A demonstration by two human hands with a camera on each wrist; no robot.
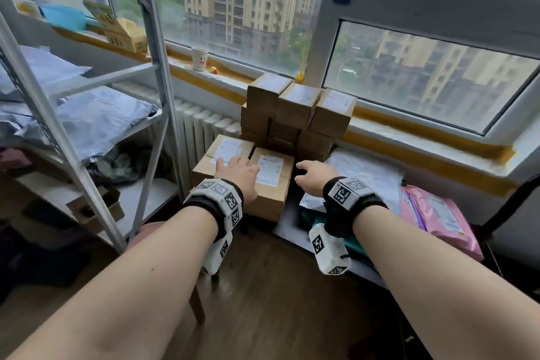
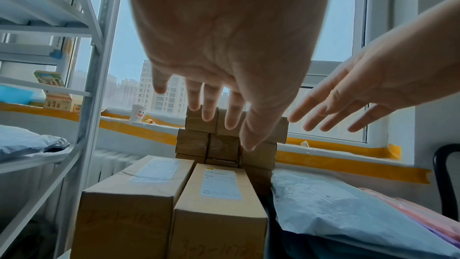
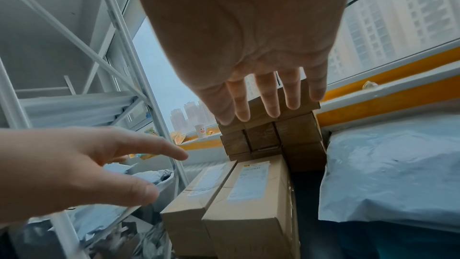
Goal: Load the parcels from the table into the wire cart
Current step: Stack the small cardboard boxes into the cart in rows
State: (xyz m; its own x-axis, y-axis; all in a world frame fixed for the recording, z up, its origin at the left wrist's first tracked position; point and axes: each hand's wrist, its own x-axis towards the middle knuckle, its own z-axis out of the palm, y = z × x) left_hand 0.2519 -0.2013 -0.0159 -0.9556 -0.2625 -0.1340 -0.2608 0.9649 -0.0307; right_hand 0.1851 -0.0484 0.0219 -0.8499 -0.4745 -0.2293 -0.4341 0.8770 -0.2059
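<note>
Parcels are all sitting on the table (image 1: 287,231) as far as I am seeing; the cart is not showing in any view, so I am judging the loading to be near its start, with nothing yet lifted.

I am reaching with both hands toward the two long boxes lying side by side at the table's left edge. My left hand (image 1: 238,174) is hovering over the seam between the left box (image 1: 217,158) and the right box (image 1: 270,184), fingers (image 2: 208,103) straight and spread, holding nothing. My right hand (image 1: 314,177) is coming in beside the right box's far side, fingers (image 3: 270,97) straight and slightly apart, also holding nothing. From the wrist views both palms are appearing to be apart from the cardboard, though I cannot tell from the head view whether the left palm is brushing the top.

Behind the long boxes a stack (image 1: 295,114) of small boxes is standing at the table's back edge against the sill. To its right a grey mailer (image 1: 371,172) is lying flat, and pink mailers (image 1: 438,216) are lying toward the right edge.

Everything is left to do: the long boxes, the stack, the mailers. I am judging that the right box is the one I am about to clasp between both palms.
</note>
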